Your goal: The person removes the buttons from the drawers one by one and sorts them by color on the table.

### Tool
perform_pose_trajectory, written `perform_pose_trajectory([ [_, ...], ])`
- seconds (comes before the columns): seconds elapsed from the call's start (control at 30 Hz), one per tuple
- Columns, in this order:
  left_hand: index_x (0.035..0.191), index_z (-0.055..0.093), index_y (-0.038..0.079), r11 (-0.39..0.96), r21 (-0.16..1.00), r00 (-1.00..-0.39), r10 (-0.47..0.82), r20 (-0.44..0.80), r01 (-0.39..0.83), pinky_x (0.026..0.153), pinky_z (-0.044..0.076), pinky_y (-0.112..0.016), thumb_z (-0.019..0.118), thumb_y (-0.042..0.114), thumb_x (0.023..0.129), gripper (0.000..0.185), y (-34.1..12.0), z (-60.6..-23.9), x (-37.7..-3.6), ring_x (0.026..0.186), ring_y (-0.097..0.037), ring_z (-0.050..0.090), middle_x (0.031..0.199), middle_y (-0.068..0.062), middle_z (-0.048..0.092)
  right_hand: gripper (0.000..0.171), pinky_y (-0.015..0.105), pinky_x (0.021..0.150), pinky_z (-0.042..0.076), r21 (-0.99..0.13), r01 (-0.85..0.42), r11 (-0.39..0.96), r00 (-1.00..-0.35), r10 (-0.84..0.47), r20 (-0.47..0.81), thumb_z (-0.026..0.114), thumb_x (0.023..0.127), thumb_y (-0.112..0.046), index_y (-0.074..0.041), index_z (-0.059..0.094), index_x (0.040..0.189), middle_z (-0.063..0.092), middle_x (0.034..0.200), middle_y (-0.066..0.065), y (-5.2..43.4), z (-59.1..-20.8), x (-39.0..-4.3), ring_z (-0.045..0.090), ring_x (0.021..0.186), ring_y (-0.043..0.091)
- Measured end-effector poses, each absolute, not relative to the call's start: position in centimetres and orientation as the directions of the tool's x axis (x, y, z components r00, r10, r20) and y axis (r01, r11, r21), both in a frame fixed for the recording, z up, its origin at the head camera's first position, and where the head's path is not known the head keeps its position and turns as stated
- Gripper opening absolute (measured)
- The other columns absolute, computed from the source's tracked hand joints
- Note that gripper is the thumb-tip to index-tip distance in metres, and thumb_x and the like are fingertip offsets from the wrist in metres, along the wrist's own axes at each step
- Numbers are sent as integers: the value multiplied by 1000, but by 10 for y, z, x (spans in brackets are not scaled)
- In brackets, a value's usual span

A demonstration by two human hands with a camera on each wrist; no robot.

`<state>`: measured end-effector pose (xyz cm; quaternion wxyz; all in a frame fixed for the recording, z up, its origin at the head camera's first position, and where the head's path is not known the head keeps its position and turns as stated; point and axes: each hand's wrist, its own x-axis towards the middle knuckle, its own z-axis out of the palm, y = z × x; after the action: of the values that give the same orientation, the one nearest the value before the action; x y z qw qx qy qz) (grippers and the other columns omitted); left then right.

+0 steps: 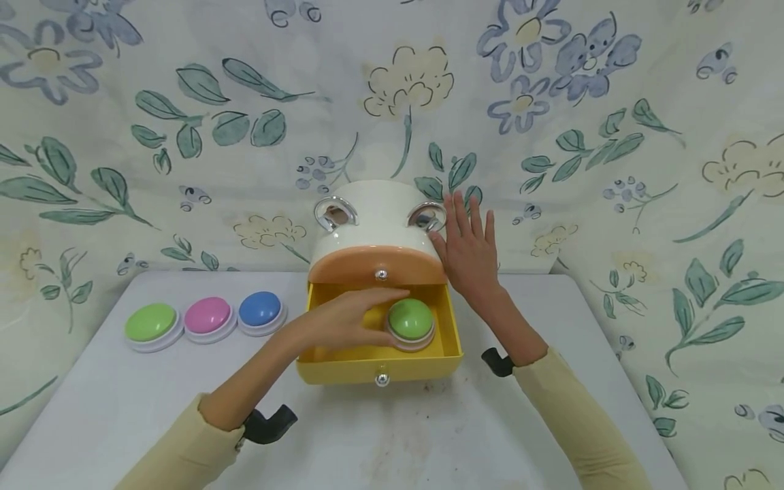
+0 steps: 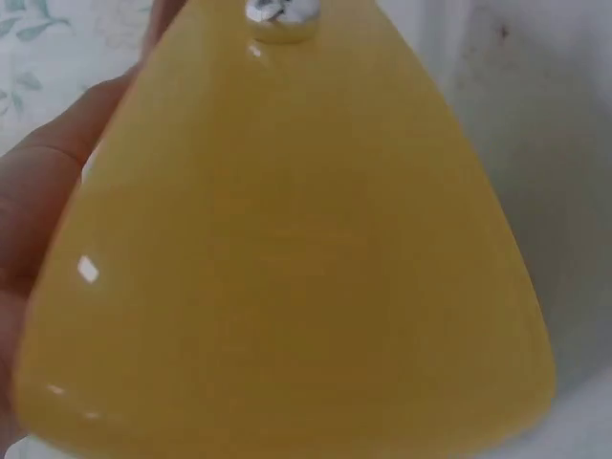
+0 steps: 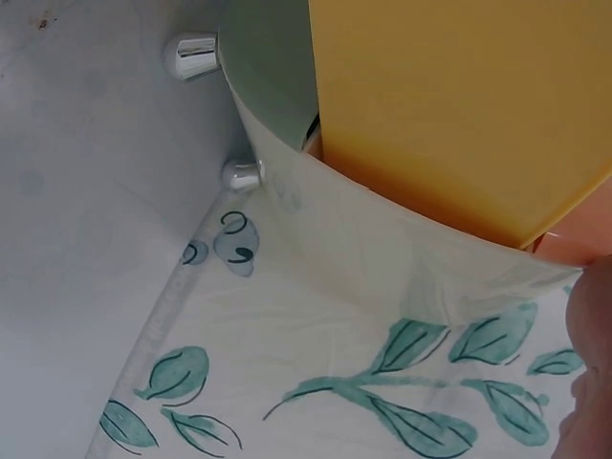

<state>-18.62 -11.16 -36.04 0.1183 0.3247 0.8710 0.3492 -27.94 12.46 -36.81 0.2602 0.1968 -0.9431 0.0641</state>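
Observation:
In the head view my left hand [image 1: 352, 316] reaches into a pulled-out yellow drawer [image 1: 343, 371]. Its fingers and thumb hold a green dome push button [image 1: 410, 320] with a white base from the left side. The left wrist view is filled by the drawer's front [image 2: 287, 239], with part of the left hand [image 2: 43, 182] behind its edge. My right hand [image 1: 471, 255] lies with straight fingers against the right side of a small white cabinet [image 1: 382, 211]. In the right wrist view, the right hand [image 3: 588, 354] shows at the cabinet's edge.
To the left on the white table [image 1: 245, 395] stand a green push button [image 1: 151, 323], a pink one [image 1: 208, 316] and a blue one [image 1: 260, 310]. An orange upper drawer [image 1: 343, 265] with a silver knob is closed. Floral cloth [image 1: 343, 68] hangs behind the table.

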Motion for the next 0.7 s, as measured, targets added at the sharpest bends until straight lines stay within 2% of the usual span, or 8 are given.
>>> perform_pose_trajectory([
  [0.2, 151, 45, 12, 547, 668, -713, 700, -34, 505, 114, 36, -46, 79, 29, 88, 74, -106, -371, -201, 134, -23, 46, 147, -2, 52, 66, 50, 121, -4, -34, -408, 912, -791, -335, 513, 44, 107, -36, -3, 18, 158, 19, 163, 15, 124, -368, -279, 13, 150, 36],
  [0.47, 153, 41, 14, 545, 647, -658, 748, -87, 534, 116, 33, -44, 77, 26, 89, 75, -103, -382, -214, 138, -24, 42, 151, -3, 45, 66, 51, 122, -1, -19, -408, 913, -782, -338, 524, 45, 107, -36, -3, 20, 158, 20, 163, 15, 124, -370, -281, 14, 149, 36],
  [0.7, 152, 44, 18, 561, 650, -660, 742, -121, 512, 114, 36, -40, 77, 22, 90, 70, -99, -389, -220, 134, -22, 45, 149, -1, 48, 66, 50, 121, -3, -24, -410, 912, -776, -335, 534, 45, 107, -36, -3, 20, 158, 20, 163, 15, 125, -370, -281, 14, 149, 36],
])
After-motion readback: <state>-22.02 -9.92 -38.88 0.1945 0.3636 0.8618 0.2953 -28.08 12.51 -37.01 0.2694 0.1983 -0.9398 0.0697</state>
